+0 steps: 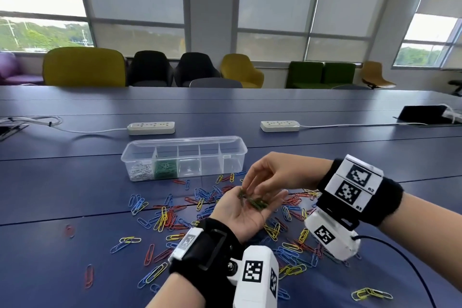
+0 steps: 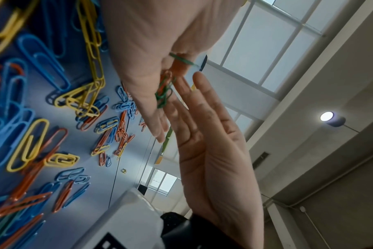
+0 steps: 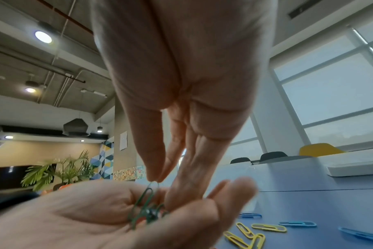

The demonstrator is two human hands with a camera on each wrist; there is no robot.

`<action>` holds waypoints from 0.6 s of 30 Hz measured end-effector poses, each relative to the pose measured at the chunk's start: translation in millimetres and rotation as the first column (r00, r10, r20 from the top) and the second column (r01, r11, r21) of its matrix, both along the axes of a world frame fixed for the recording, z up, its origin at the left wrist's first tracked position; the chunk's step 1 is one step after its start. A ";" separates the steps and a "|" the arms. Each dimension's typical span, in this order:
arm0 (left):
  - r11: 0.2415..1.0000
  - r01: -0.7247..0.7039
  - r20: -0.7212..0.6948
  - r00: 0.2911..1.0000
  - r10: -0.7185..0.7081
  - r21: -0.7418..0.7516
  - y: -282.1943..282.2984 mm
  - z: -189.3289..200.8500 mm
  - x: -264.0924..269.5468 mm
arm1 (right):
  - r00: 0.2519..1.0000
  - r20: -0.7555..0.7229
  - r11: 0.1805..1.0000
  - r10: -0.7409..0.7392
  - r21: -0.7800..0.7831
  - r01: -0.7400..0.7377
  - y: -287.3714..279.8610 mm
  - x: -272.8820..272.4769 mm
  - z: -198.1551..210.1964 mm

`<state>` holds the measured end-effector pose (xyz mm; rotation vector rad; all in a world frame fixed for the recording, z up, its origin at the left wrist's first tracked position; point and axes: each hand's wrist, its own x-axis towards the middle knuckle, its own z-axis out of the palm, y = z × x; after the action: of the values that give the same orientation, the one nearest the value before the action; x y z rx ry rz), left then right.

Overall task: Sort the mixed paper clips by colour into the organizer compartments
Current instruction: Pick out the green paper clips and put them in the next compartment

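Two wrists sit closest, each wrapped in a black band with a white box that has black-and-white square patterns. Above them, the left hand lies flat, palm up, fingers straight and relaxed, with a small bunch of green paper clips resting on it; they are too tangled to count. Over it, the right hand points down, and its thumb and first finger pinch the top of one green clip from the bunch, as the right wrist view shows. Under both hands, a big pile of loose paper clips is spread on the smooth blue worktop: blue, red and yellow bent-wire loops, too many to count. Behind the pile stands one long clear plastic organizer with five compartments. Counting from the left, white clips fill the first and green clips fill the second. Farther back lie two white power strips with cords.
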<state>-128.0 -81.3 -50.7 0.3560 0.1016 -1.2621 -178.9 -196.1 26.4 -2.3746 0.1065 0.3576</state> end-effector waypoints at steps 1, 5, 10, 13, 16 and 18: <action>1.000 -0.013 -0.012 1.000 0.013 -0.003 0.9 0.3 0.1 | 1.000 0.009 1.000 0.007 -0.003 -0.006 -0.6 -0.2 -0.6; 1.000 -0.022 -0.034 0.999 0.022 -0.002 2.5 -0.5 2.8 | 0.988 0.152 1.000 -0.027 0.000 0.027 0.4 -3.7 -0.9; 0.997 -0.054 0.041 0.998 0.051 0.061 3.9 2.4 1.1 | 0.956 0.273 0.943 0.108 -0.331 -0.012 11.9 -15.5 -1.7; 0.994 -0.027 0.057 0.998 0.021 0.107 6.9 6.6 -1.2 | 0.959 0.226 0.890 0.171 -0.453 -0.052 17.8 -18.0 -10.1; 0.990 -0.050 0.059 0.997 0.043 0.130 7.5 8.4 -2.0 | 0.959 0.215 0.862 0.184 -0.504 -0.052 19.7 -17.3 -13.9; 0.992 -0.071 0.038 0.997 0.068 0.105 5.4 6.1 -1.1 | 0.959 0.225 0.855 0.174 -0.517 -0.034 20.4 -16.2 -13.4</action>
<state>-129.2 -75.9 -44.6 0.4618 0.1511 -1.1840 -195.1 -175.7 13.1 -2.9419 -0.0662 0.0549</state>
